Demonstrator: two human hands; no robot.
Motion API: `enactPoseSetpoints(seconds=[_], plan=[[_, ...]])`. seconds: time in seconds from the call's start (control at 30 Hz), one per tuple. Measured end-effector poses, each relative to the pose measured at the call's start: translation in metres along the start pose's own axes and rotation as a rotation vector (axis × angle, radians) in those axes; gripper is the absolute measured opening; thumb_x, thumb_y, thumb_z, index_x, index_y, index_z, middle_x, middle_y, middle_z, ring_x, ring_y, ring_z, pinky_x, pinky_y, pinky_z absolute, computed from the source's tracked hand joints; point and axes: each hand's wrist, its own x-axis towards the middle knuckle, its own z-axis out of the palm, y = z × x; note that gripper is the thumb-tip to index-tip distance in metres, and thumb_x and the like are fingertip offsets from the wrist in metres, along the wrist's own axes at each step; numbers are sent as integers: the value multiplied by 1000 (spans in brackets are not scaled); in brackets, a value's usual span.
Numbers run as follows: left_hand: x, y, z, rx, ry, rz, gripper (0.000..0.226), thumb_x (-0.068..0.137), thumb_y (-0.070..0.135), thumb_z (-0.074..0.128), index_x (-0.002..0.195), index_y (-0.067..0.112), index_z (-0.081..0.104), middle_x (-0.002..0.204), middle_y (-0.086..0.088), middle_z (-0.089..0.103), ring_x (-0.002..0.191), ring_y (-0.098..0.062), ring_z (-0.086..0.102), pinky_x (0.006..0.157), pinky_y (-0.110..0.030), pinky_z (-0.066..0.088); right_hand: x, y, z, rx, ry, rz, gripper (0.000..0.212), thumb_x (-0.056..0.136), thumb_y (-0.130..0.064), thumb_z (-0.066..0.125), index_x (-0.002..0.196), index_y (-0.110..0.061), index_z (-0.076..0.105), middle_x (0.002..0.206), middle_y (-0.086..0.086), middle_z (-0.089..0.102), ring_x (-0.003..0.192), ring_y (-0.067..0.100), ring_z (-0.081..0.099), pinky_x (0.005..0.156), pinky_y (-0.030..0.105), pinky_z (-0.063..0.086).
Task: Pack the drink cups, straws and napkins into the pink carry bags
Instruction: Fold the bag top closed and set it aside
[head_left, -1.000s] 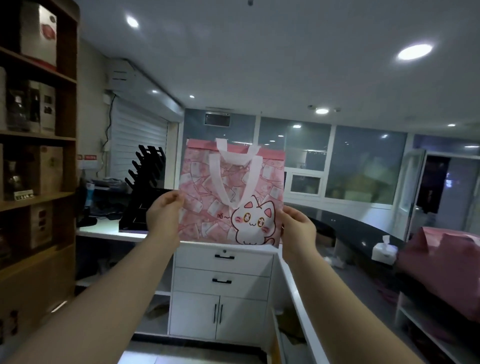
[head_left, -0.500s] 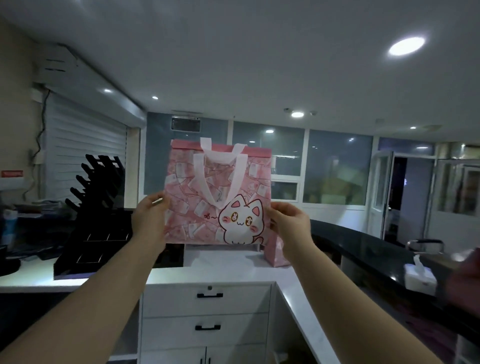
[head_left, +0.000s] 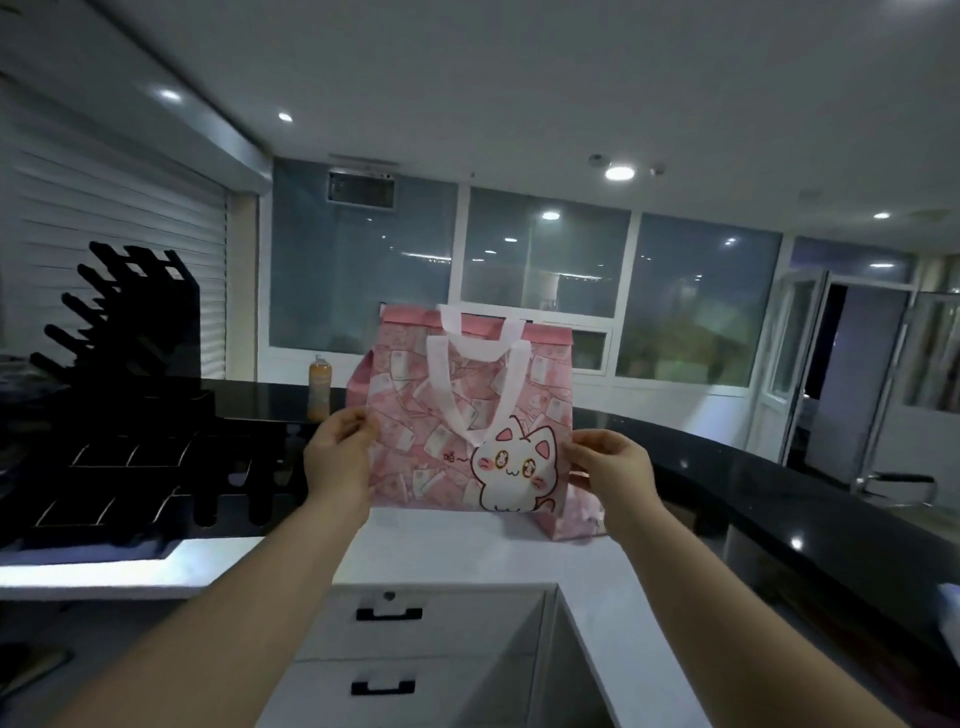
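A pink carry bag (head_left: 431, 415) with white handles and a white cartoon cat hangs flat and upright in front of me, its bottom edge just above the white counter (head_left: 447, 545). My left hand (head_left: 340, 452) pinches its left edge. My right hand (head_left: 608, 465) pinches its right edge. A second pink bag (head_left: 576, 519) peeks out behind the lower right corner, resting on the counter. No cups, straws or napkins are visible.
A black slotted rack (head_left: 119, 415) fills the counter's left side. An orange drink bottle (head_left: 319, 387) stands on the raised black bar top (head_left: 779, 499) that curves away to the right. White drawers (head_left: 415, 639) sit below the counter.
The view has turned right and dropped toward the counter. The bag, still held by both hands, has come lower and closer to the white counter; the second bag behind it shows more.
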Motion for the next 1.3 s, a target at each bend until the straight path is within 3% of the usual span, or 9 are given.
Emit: enactPoseSetpoints(seconds=[0.13,0.3,0.37,0.53,0.77,0.93,1.03,1.17,1.3], plan=[[58,-12,60,11,-21,49,16,91,21,68,83,34,73,99,5,73,98,-23,68,81,-47,59,99,-7,0,21,-14,-31,6,89,-4,66,95,-2,66,93,15,74,87,31,72,79,46,60],[122,-64,102,-49,-23,2,16,92,18,67,87,32,73,101,0,74,100,-28,69,87,-52,56,200,12,15,43,-13,-20,6,90,-8,65,95,-8,65,92,9,73,85,24,73,70,34,61],[140,-95,110,-63,12,-77,24,93,17,66,79,36,73,96,3,74,100,-29,68,84,-52,57,231,33,26,41,14,26,4,90,-8,65,94,-10,66,93,10,73,87,26,72,73,37,61],[197,-156,124,-66,70,-153,17,93,11,65,83,25,68,100,-7,70,104,-34,65,92,-55,53,297,90,52,-21,53,63,4,90,-11,67,90,-15,69,87,7,74,85,27,72,75,47,61],[307,-219,161,-80,-16,-187,17,91,5,64,85,20,66,109,-14,69,110,-37,63,96,-54,51,396,132,87,-92,125,34,2,91,-12,67,92,-13,68,87,7,74,74,19,73,55,26,57],[390,-241,213,-72,-124,-246,23,92,4,60,84,24,68,107,-10,70,107,-35,64,93,-55,52,465,132,99,-125,214,25,5,90,-18,68,94,-16,65,92,7,70,76,18,71,51,22,54],[424,-254,255,-82,-209,-253,35,91,4,61,75,34,71,96,-1,73,101,-27,67,83,-48,58,487,139,96,-86,280,-32,21,90,-18,68,110,-19,62,92,6,71,72,14,72,54,22,55],[435,-292,309,-75,-287,-263,32,93,11,62,72,34,71,82,9,73,93,-23,68,79,-45,59,497,162,91,-161,261,-135,61,86,-9,71,135,-33,45,101,2,67,89,15,68,70,27,58],[418,-342,365,-49,-306,-211,26,91,11,65,75,31,69,75,16,71,79,-9,65,65,-17,52,513,197,80,-284,220,-129,52,84,-11,74,126,-29,48,96,-3,59,84,8,63,68,18,54]])
